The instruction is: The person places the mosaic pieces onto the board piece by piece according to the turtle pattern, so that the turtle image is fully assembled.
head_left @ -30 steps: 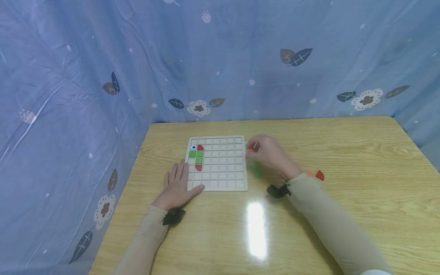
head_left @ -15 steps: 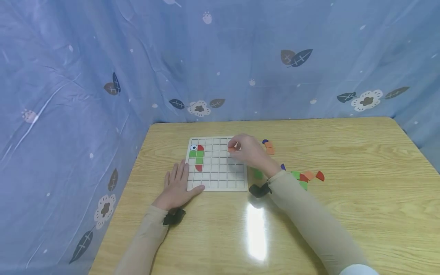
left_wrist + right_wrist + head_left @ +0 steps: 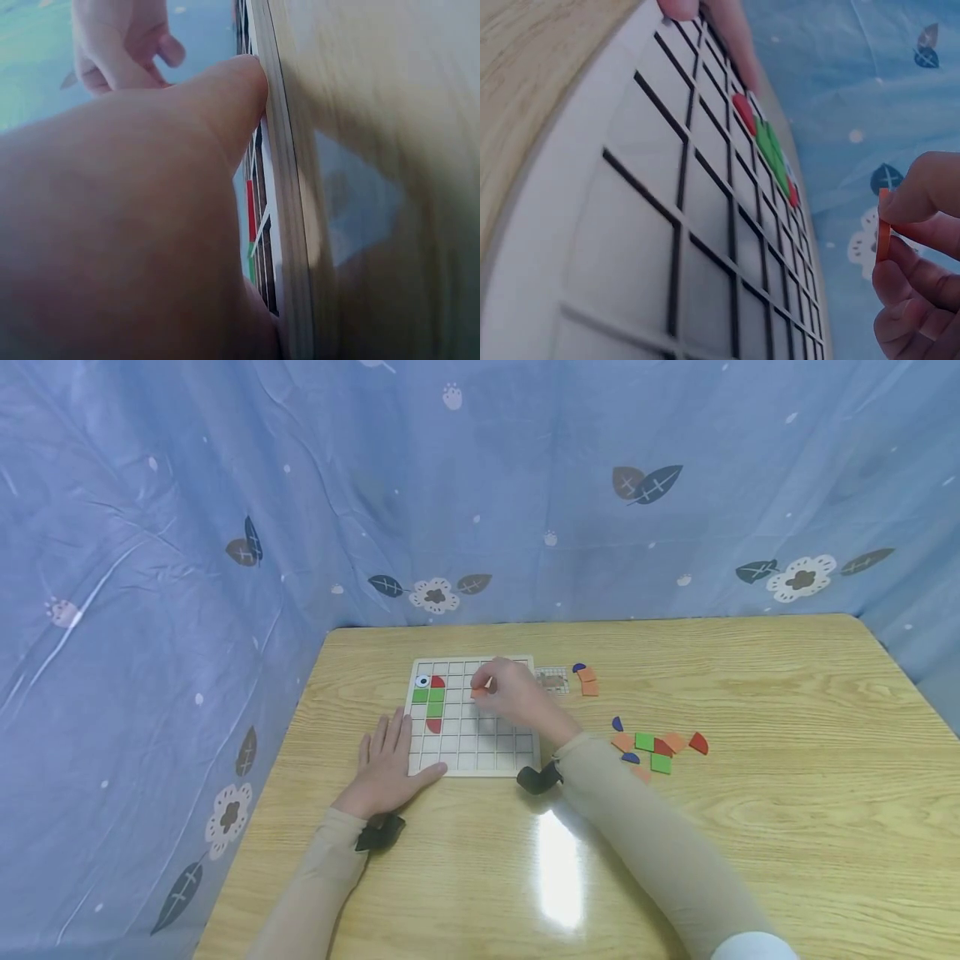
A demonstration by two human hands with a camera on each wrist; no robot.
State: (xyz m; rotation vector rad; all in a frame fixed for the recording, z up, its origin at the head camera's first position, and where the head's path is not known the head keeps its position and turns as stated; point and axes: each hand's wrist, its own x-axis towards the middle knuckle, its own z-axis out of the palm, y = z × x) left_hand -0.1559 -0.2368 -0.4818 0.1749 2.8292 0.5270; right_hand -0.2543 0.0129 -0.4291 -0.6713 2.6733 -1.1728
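Note:
A white grid board (image 3: 468, 762) lies on the table, with an eye tile (image 3: 422, 682), red rounded tiles (image 3: 434, 725) and green square tiles (image 3: 435, 709) set in its left columns. My left hand (image 3: 386, 768) rests along the board's left edge, fingers straight and thumb on the lower-left corner. Over the middle of the board, my right hand (image 3: 512, 695) pinches an orange tile (image 3: 883, 225) between thumb and fingers. The right wrist view shows that tile edge-on, held above the grid. In the left wrist view the left thumb (image 3: 240, 82) touches the board's rim.
A small printed grid card (image 3: 553, 680) lies beside the board's right edge. Right of it are orange tiles (image 3: 589, 688) and a blue piece (image 3: 579, 667). Farther right, loose orange, blue, red and green tiles (image 3: 661, 763) are scattered. A patterned blue curtain (image 3: 547, 527) hangs behind the table.
My right hand has moved left from beside the board's right edge to over its middle, carrying the orange tile. The card and loose tiles are now uncovered. My left hand stays put.

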